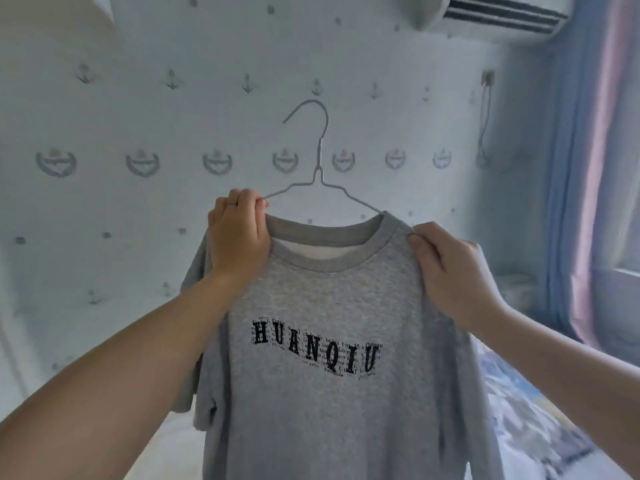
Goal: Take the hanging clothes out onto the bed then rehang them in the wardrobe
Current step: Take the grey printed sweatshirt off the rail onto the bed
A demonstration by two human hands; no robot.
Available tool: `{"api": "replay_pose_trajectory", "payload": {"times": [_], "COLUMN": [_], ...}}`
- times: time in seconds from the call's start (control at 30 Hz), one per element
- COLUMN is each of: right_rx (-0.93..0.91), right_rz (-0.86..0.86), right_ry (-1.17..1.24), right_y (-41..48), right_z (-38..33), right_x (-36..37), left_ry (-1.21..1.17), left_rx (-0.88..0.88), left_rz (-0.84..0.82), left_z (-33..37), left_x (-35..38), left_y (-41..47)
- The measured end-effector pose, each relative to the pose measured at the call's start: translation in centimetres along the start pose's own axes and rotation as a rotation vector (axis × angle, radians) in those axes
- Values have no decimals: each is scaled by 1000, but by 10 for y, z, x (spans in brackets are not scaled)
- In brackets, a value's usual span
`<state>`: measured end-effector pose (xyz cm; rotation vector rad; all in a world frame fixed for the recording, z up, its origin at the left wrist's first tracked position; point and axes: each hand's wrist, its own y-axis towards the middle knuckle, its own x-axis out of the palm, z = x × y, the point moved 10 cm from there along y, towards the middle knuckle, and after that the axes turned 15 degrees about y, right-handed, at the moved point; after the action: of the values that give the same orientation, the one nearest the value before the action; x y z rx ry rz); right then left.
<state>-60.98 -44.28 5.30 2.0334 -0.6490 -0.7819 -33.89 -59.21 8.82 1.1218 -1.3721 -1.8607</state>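
Patterned wall [138,220] backs hands [239,233] [446,271] gripping a grey shirt [329,410] (hem cropped), hanger [318,147] half-hidden.

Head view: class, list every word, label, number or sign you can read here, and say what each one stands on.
"HUANQIU": black capitals across the chest of the grey T-shirt.
Fine print behind those capitals: too small to read.
Wallpaper: crests and anchors only, no legible lettering.
Wire hanger, air conditioner: no text visible.
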Motion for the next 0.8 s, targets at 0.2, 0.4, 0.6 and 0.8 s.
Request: {"api": "replay_pose_trajectory", "payload": {"times": [0.2,0.4,0.6,0.8], "right_rx": [218,459,624,848], "right_rz": [-24,-63,2,14], "right_ry": [-138,-243,-341,-441], "right_y": [-58,-96,-127,-168], "right_z": [122,233,319,396], "right_x": [6,10,8,-8], "left_ry": [-89,-204,-345,-474], "left_rx": [31,134,287,391], "left_rz": [-221,-393,-536,-697], "left_z": [40,89,146,213], "left_x": [156,294,412,501], "left_y": [-68,-115,-148,-191]}}
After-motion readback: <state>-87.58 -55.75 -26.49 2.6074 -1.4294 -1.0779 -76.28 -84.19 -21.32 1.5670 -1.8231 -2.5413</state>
